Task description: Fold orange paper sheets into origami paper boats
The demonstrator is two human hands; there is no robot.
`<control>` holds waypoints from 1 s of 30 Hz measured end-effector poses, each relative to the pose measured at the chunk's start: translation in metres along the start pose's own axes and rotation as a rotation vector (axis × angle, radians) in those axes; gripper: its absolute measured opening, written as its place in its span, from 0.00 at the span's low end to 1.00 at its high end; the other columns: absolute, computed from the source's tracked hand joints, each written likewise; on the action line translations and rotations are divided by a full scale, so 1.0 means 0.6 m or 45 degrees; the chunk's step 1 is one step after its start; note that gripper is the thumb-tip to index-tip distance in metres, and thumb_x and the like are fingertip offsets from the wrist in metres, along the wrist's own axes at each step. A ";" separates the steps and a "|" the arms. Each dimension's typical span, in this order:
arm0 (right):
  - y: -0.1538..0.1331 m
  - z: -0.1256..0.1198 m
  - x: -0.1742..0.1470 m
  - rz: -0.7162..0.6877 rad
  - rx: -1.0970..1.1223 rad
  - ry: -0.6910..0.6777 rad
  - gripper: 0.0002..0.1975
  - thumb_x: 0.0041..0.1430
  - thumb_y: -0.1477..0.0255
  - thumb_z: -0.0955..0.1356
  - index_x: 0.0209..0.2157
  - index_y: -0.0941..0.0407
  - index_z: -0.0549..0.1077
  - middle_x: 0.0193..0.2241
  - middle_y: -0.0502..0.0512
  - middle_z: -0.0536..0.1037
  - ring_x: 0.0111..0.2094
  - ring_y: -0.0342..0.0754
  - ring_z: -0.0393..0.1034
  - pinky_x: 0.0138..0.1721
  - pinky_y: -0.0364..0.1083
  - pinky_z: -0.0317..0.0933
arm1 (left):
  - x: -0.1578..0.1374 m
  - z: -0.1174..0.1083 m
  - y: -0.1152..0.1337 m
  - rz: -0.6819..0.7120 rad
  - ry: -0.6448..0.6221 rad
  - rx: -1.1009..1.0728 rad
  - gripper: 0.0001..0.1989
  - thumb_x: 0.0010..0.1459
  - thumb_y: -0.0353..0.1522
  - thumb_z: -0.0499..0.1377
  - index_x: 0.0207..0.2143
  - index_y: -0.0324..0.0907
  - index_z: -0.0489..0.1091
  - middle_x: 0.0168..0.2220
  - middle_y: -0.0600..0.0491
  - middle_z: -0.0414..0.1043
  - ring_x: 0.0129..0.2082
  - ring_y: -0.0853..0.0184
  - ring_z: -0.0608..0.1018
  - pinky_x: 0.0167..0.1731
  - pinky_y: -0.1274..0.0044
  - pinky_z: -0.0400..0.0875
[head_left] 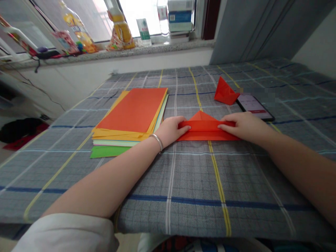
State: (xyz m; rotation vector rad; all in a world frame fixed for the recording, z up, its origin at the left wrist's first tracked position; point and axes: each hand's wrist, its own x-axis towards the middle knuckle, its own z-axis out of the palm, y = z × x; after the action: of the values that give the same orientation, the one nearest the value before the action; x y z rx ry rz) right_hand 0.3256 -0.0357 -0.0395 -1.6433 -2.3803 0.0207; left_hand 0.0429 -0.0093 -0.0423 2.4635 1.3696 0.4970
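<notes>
A sheet of red-orange paper lies in front of me, folded to a peak at the far side, with a folded strip across its near part. At the left end of that strip, my left hand pinches the paper between thumb and fingers. My right hand grips the strip's right end the same way, thumb on top. Both sets of fingertips are partly hidden under the paper. Beyond my right hand stands a folded red paper boat, leaning against a phone with its screen lit.
Left of my hands is a stack of coloured paper, orange on top, with yellow, white and green edges showing. A grey checked cloth covers the table. Bottles and boxes line the windowsill at the back.
</notes>
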 end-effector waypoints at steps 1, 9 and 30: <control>0.006 0.000 0.003 0.036 0.055 -0.016 0.14 0.61 0.59 0.66 0.37 0.50 0.82 0.33 0.52 0.84 0.34 0.54 0.77 0.34 0.51 0.67 | 0.001 0.001 0.001 -0.020 0.004 0.003 0.09 0.64 0.37 0.60 0.33 0.42 0.73 0.29 0.53 0.74 0.31 0.65 0.75 0.35 0.74 0.68; 0.021 0.010 0.015 0.164 0.201 -0.076 0.13 0.60 0.58 0.67 0.31 0.51 0.79 0.28 0.52 0.82 0.31 0.54 0.76 0.32 0.51 0.66 | 0.009 0.015 -0.001 0.027 0.032 0.049 0.06 0.64 0.34 0.59 0.34 0.42 0.69 0.34 0.52 0.75 0.36 0.64 0.77 0.39 0.72 0.71; 0.023 0.030 0.022 0.204 0.121 -0.060 0.11 0.60 0.60 0.68 0.36 0.53 0.76 0.36 0.58 0.81 0.39 0.56 0.74 0.39 0.52 0.63 | 0.003 0.026 0.006 0.045 0.102 0.173 0.07 0.65 0.30 0.58 0.45 0.41 0.68 0.41 0.48 0.77 0.44 0.60 0.79 0.47 0.68 0.74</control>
State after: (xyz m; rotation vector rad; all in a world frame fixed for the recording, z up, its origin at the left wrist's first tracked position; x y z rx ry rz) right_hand 0.3299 -0.0165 -0.0562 -1.8022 -2.2371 0.2002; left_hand 0.0529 -0.0106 -0.0547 2.6061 1.4372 0.5320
